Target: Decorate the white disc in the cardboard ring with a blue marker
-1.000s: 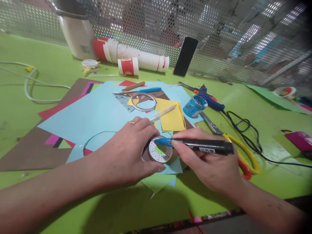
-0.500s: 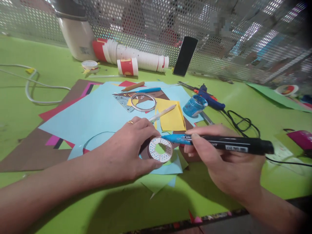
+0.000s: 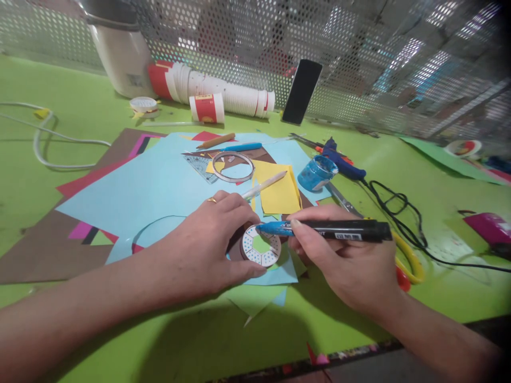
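Observation:
My left hand (image 3: 217, 239) grips a small round ring (image 3: 249, 249) by its left side, thumb at the lower edge and fingers behind. The ring's white top face is split into segments by dark lines and dotted in blue, with a green hole in the middle. In my right hand (image 3: 339, 250) is a black marker pen (image 3: 339, 230) with a blue-coated front end, held like a pen and lying nearly level. Its tip is at the upper part of the ring's face. Coloured paper sheets (image 3: 147, 175) spread out beneath and behind the ring.
Behind my hands lie a roll-shaped hoop (image 3: 216, 169), a set square (image 3: 198, 166), yellow paper (image 3: 279, 197) and a blue-stained jar (image 3: 317, 173). A glue gun (image 3: 343, 164) with a black cord sits right. Stacked paper cups (image 3: 231, 94) and a phone (image 3: 302, 91) stand at the mesh screen.
The marker and my right hand have shifted left, bringing the tip further over the ring's face. Yellow and red handles now show behind my right hand. The left hand keeps its hold.

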### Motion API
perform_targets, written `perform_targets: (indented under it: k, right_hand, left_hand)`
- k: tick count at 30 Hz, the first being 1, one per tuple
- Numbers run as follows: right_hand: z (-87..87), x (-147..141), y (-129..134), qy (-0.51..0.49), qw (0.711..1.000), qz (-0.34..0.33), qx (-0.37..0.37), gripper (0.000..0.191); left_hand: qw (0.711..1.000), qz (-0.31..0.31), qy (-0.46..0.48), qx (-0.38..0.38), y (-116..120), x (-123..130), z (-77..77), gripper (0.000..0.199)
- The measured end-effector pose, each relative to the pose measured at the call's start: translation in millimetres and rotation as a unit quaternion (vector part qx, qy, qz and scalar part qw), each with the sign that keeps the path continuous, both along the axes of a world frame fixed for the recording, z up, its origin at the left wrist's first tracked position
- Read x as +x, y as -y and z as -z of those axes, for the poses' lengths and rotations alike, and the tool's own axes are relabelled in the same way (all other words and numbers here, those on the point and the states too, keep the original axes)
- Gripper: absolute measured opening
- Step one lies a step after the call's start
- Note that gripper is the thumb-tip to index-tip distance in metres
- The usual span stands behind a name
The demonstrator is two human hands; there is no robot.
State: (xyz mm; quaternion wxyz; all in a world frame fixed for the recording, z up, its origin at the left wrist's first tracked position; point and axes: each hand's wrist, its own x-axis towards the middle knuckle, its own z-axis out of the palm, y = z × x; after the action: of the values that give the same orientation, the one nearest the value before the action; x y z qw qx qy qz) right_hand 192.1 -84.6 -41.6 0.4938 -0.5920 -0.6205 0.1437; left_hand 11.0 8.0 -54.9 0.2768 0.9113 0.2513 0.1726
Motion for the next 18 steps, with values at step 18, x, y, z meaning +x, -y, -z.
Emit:
perform_targets:
  k: [18]
  right_hand:
    - [1.4,-1.0,-0.8,-0.002,1.0,-0.002,-0.001,0.007]
  left_hand:
    - [1.0,0.001,0.002,0.003,0.9,-0.5,0.3,0.026]
